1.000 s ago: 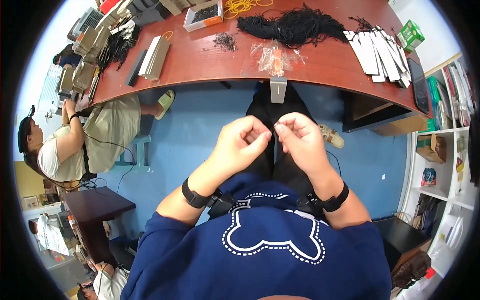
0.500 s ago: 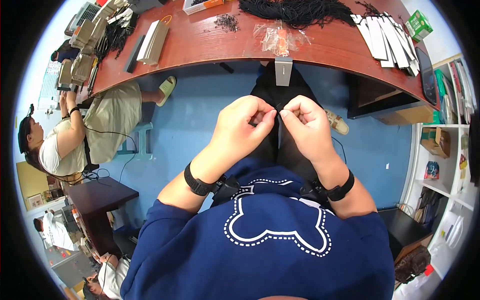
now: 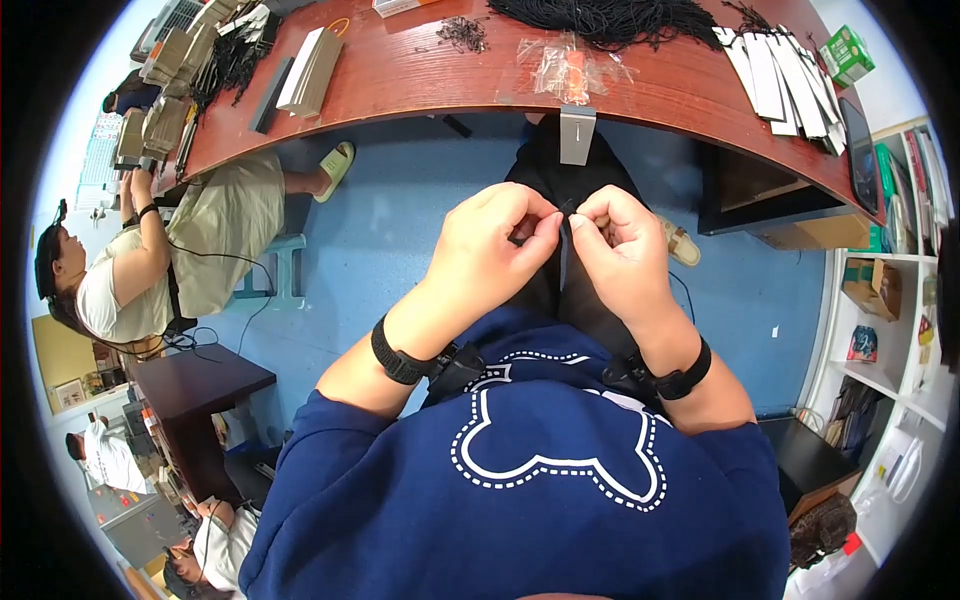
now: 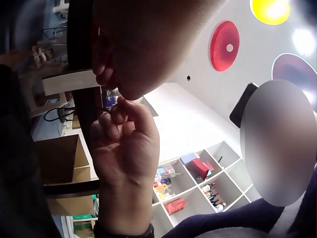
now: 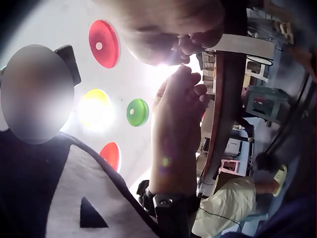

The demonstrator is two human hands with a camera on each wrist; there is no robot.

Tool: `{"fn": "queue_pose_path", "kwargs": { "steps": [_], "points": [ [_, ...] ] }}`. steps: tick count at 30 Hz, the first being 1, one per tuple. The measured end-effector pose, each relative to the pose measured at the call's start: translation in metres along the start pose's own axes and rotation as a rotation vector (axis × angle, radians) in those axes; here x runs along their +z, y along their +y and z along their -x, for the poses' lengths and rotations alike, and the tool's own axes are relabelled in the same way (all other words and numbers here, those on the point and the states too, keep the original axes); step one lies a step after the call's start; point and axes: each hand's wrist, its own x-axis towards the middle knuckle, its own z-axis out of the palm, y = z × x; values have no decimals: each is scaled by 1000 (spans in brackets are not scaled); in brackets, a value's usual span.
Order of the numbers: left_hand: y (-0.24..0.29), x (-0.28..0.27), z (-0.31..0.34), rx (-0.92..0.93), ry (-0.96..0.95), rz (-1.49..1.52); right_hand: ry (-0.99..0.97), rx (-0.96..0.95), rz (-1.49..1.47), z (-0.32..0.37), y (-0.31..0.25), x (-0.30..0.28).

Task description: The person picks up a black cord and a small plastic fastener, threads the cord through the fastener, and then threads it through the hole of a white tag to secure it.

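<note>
In the head view my left hand (image 3: 492, 243) and right hand (image 3: 628, 250) meet fingertip to fingertip above the lap. Between them is a tiny dark piece (image 3: 567, 207), pinched by thumb and forefinger of each hand; its shape is too small to tell. Both wrist views show the same fingertips close together, with the piece mostly hidden. Just beyond the hands, a grey-white card (image 3: 577, 137) hangs over the table's front edge, below clear plastic bags (image 3: 548, 72) with an orange part.
On the red table (image 3: 400, 80) lie black cords (image 3: 610, 22), white strips (image 3: 775, 80), small black bits (image 3: 463, 34), a stack of pale cards (image 3: 312, 72) and a green box (image 3: 846, 56). Another person (image 3: 130, 280) sits at the left. Shelves (image 3: 890, 380) stand at the right.
Against the first frame, both hands appear slightly higher in the head view, still meeting at the fingertips. The table has shifted upward in the picture.
</note>
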Motion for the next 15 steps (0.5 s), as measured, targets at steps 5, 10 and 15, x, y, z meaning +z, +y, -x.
{"fn": "queue_pose_path", "kwargs": {
  "steps": [5, 10, 15],
  "points": [
    [0, 2, 0, 7, 9, 13, 3, 0, -2, 1, 0, 1],
    [0, 1, 1, 53, 8, 14, 1, -9, -46, 0, 5, 2],
    [-3, -7, -3, 187, -101, -55, -68, 161, -154, -1, -1, -4]
  ]
}}
